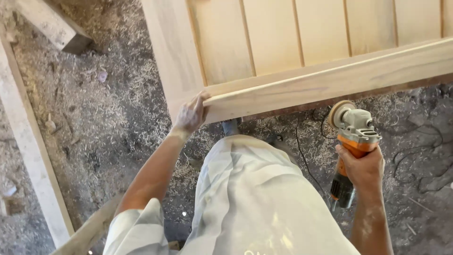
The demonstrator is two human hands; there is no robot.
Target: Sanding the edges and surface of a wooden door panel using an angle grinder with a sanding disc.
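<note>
Nearest the camera, the right hand (362, 166) is closed fully around the orange body of an angle grinder (351, 146), held upright below the workpiece edge. Its grey head and sanding disc (338, 113) sit just under the rail, apparently not touching it. A black cord (304, 156) trails across the floor beside it. The left hand (191, 114) grips the lower left corner of a pale wooden door panel (302, 52), fingers curled over the bottom rail (330, 82), thumb beneath. Beyond, the floor (108, 113) is covered in sawdust and shavings. Loose timber lengths (28, 141) lie at the left. No containers are visible.
</note>
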